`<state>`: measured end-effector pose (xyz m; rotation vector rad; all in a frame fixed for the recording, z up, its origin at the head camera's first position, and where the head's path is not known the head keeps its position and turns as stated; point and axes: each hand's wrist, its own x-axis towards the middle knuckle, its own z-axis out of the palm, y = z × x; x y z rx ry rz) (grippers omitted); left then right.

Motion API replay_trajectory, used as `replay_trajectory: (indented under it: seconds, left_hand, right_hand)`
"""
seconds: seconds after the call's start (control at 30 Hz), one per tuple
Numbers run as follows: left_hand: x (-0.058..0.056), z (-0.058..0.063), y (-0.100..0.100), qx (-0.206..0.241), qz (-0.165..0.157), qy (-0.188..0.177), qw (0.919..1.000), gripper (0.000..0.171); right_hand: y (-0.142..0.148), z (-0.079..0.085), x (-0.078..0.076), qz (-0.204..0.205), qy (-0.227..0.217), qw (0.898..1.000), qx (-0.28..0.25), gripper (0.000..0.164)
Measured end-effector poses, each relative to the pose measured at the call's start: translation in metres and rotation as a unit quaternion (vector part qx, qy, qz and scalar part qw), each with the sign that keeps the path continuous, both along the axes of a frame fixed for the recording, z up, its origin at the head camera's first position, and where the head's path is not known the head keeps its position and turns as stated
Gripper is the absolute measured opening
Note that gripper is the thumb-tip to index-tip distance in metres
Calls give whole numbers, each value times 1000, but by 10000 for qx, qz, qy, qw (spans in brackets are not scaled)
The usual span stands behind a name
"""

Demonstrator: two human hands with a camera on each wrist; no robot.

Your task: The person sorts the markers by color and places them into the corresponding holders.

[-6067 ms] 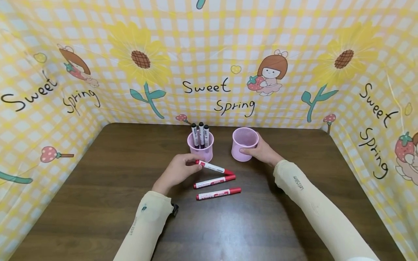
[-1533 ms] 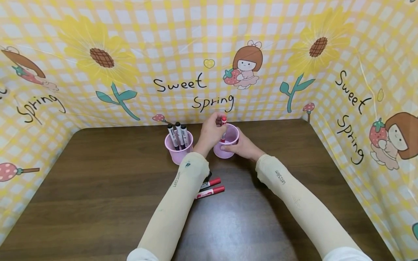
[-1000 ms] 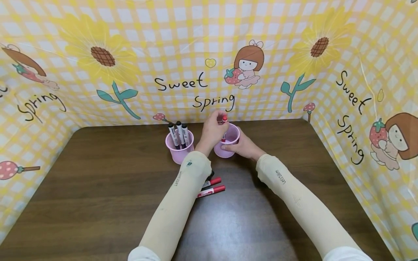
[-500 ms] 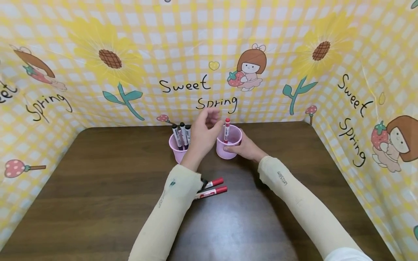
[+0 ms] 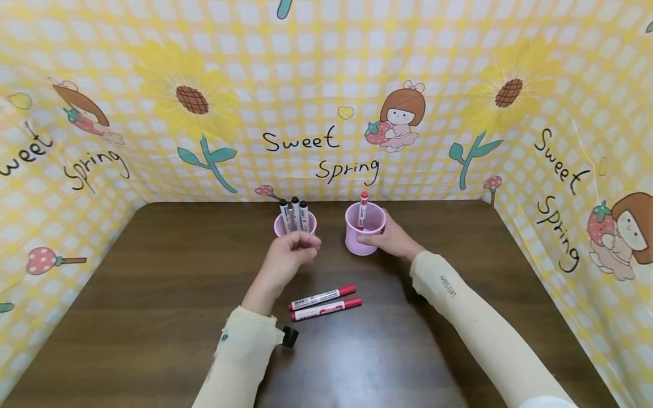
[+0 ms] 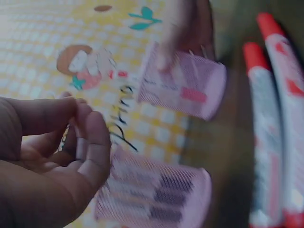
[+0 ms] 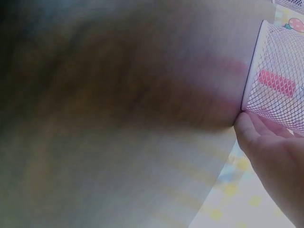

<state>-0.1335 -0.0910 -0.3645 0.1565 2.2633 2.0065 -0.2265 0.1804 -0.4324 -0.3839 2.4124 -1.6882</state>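
My right hand (image 5: 395,237) grips the right pink mesh pen cup (image 5: 353,241), thumb across its near side and fingers behind. One red marker (image 5: 363,212) stands in that cup, cap up, leaning on the far wall. My left hand (image 5: 287,256) hangs in the air with nothing in it, fingers loosely bent. It covers much of the left pink mesh pen cup (image 6: 201,199), which holds three black markers (image 5: 295,213). Two red-capped markers (image 5: 326,310) lie side by side on the table, to the right of my left wrist.
The dark wooden table (image 5: 153,317) is enclosed at the back and sides by a yellow checked cloth (image 5: 306,73) printed with flowers and figures. A small black wrist camera (image 5: 289,336) juts from the left sleeve.
The left hand brought a red marker from the table into the right cup, let go of it and drew back to the left and nearer. The right hand kept its grip on the cup.
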Motion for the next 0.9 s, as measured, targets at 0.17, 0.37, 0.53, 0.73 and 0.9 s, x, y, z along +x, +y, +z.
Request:
replay_trajectory:
  seconds: [0.17, 0.37, 0.53, 0.73, 0.9]
  left_hand:
    - [10, -15, -19, -437, -456, -345, 9974, 21]
    - [23, -30, -41, -1275, -1257, -590, 9821, 24]
    - [30, -40, -45, -2134, -1679, -737, 9596, 20]
    - [34, -42, -40, -2820, -1385, -743, 9464, 17]
    - [31, -45, -40, -3098, -1072, -542, 9432, 15]
  right_hand:
    - [2, 6, 3, 22, -15, 10000, 9, 88]
    - [4, -2, 0, -21, 81, 10000, 4, 87]
    - [6, -1, 1, -55, 99, 9999, -1, 85]
    - [3, 1, 1, 64, 27, 9999, -73, 88]
    - [-6, 23, 14, 149, 36, 9997, -177, 84]
